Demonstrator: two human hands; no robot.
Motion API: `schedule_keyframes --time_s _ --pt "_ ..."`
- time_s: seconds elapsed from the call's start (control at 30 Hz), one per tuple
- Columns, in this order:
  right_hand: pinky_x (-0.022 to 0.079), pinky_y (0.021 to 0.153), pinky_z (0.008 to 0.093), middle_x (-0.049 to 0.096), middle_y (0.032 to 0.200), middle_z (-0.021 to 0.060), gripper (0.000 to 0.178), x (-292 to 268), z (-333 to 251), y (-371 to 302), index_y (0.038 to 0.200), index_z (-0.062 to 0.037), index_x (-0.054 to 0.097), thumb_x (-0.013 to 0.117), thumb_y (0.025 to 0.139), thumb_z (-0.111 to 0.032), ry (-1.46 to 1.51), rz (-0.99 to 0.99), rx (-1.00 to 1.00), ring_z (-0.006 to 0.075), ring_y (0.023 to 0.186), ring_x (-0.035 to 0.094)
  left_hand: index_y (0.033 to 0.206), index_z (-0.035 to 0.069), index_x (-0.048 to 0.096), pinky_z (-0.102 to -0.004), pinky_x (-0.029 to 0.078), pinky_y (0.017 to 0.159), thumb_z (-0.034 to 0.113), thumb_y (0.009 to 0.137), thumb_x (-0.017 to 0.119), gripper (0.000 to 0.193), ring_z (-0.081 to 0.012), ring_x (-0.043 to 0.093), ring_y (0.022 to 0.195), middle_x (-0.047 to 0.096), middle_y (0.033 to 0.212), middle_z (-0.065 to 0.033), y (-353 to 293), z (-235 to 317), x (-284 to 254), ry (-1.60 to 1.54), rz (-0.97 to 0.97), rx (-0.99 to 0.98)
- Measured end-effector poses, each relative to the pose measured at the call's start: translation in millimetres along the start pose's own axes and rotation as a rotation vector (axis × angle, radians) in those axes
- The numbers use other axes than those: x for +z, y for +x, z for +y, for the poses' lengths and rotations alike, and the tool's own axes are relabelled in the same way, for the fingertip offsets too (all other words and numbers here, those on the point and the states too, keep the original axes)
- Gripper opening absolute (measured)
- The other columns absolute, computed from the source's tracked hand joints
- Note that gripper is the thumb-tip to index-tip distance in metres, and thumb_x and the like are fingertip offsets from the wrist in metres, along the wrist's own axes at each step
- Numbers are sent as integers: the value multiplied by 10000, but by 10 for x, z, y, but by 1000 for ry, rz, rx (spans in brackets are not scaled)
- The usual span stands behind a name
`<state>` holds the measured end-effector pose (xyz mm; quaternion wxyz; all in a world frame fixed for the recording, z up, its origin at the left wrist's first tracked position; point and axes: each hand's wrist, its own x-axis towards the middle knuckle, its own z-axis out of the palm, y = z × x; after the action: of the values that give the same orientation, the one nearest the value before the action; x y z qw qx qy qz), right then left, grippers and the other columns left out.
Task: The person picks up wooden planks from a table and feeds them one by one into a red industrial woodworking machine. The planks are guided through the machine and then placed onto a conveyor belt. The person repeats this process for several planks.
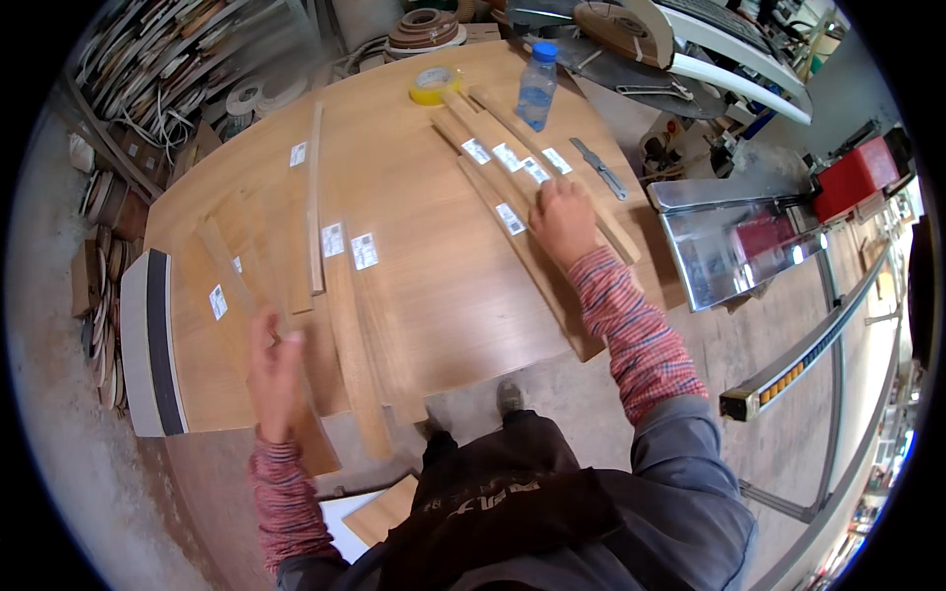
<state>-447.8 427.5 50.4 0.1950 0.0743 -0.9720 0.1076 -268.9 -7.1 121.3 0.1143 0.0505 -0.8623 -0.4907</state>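
My right hand point(565, 219) is closed, fingers curled down over a labelled wooden strip point(498, 163) in the group at the right of the table. Close beside it lie another strip point(616, 234) and a wider one point(562, 320) reaching the near edge. My left hand point(273, 379) is smeared by motion over the table's near left, so its grip is unclear. Just behind it are blurred wooden strips point(219, 258) with white labels. Between my hands lie a long strip point(352, 364), a paler one point(389, 345) overhanging the near edge, and a narrow strip point(315, 197).
On the wood-topped table point(443, 286) are a yellow tape roll point(434, 86), a blue-capped bottle point(536, 89) and a grey utility knife point(598, 167). A machine with a clear guard point(734, 241) stands at the right. Edging coils point(426, 30) sit beyond the far edge.
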Motion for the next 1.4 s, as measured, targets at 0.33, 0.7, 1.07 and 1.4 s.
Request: schedule_keyframes --time_s 0.33,0.7,1.07,1.4 --pt "490 852 538 632 1024 273 267 -152 870 134 1033 5 525 636 872 -177 248 -47 86 457 979 608 1334 1 513 -291 537 774 102 913 687 467 -230 556 1101 525 1240 -110 7 543 2370 -378 -326 -5" --pt "494 809 499 675 922 268 246 -315 747 363 917 14 595 679 832 -201 258 -265 267 444 927 646 1288 -41 540 -322 536 803 184 901 713 479 -270 641 1039 581 1234 -174 232 450 2801 -466 -443 -62" --pt "513 914 506 672 1073 279 294 -378 689 295 1083 -15 586 630 868 -210 252 -456 308 442 1033 650 1308 -49 525 -322 532 855 127 929 681 446 -217 632 1003 586 1255 -174 364 293 3005 -566 -525 -149" --pt "521 773 378 690 928 158 402 -1077 276 -123 1150 1 588 729 862 -242 664 -466 282 255 868 670 1334 -42 506 -319 508 896 191 1000 578 413 -201 626 1056 607 1252 -139 437 773 2600 -710 -463 -224"
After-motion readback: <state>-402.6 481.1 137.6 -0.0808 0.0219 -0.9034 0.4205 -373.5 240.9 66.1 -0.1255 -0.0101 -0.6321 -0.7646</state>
